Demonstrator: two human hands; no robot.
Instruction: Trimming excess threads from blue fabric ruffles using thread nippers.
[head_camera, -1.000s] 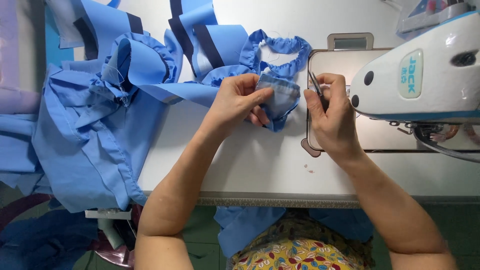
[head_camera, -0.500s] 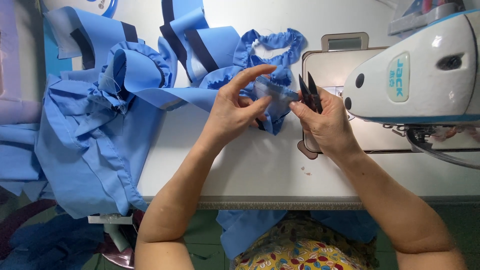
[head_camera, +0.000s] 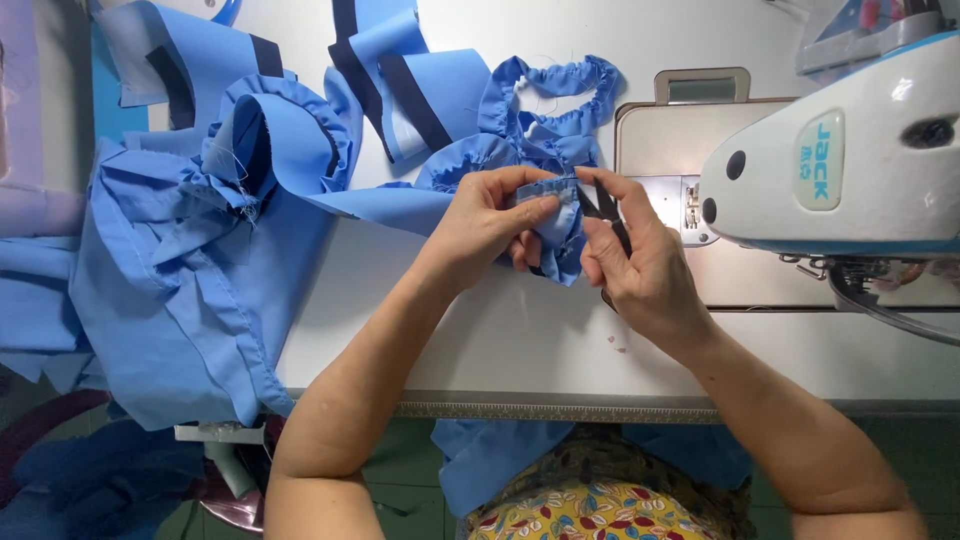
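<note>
White desk (head_camera: 520, 330) with a sewing machine (head_camera: 850, 150) on the right and a heap of blue fabric (head_camera: 190, 260) piled on the left. Both hands meet in the middle: left hand (head_camera: 490, 220) pinches a gathered blue cuff piece (head_camera: 553, 215) between thumb and fingers, right hand (head_camera: 640, 265) is curled around black thread snips (head_camera: 600, 210), blades right at the cuff's stitched edge.

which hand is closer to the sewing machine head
Right. The right hand, holding thread snips, sits just left of the sewing machine head; the left hand is farther left, pinching blue fabric.
</note>
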